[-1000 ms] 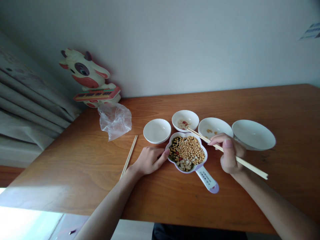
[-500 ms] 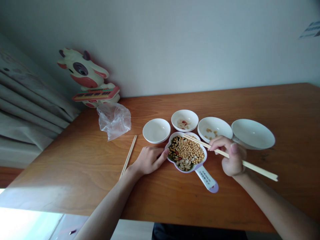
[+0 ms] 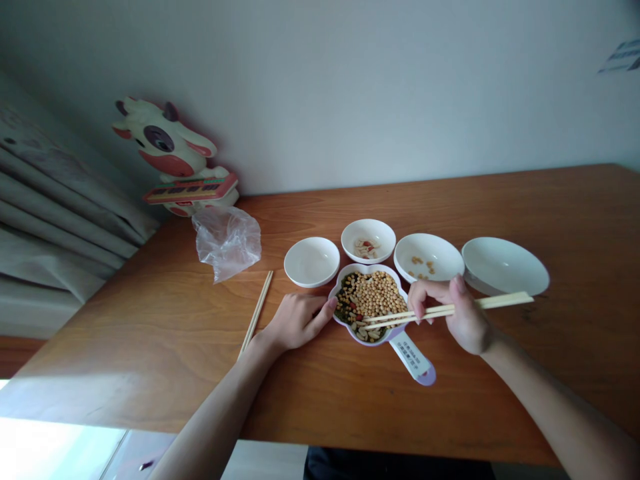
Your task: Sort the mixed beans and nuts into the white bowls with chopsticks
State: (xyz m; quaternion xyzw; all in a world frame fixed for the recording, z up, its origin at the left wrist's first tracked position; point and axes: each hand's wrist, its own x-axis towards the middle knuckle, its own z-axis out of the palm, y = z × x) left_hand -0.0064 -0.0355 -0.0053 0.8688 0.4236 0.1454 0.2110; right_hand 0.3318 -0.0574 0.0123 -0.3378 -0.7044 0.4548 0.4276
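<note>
My right hand (image 3: 463, 315) is closed around a pair of light wooden chopsticks (image 3: 507, 301). Their tips point left and reach down among the peanuts near the front of a lilac-rimmed, flower-shaped dish (image 3: 413, 359) with a labelled handle. The dish holds yellow soybeans (image 3: 377, 293), pale peanuts (image 3: 373, 333), small green beans and a few red bits. Resting on the table to the left, my left hand (image 3: 295, 321) has its thumb on the dish's rim, its other fingers bent and partly hidden. Whether the chopstick tips pinch anything is too small to tell.
Behind the dish stand white bowls: one bare inside (image 3: 311, 261), one with peanut pieces (image 3: 383, 235), one with soybeans (image 3: 445, 252), and a wider one (image 3: 505, 263). Spare chopsticks (image 3: 257, 310), a clear plastic bag (image 3: 229, 243) and a cow toy (image 3: 175, 157) are at left.
The chopsticks' tips have moved from the dish's far edge toward its front, and their rear ends have swung up. My left hand remains at the rim.
</note>
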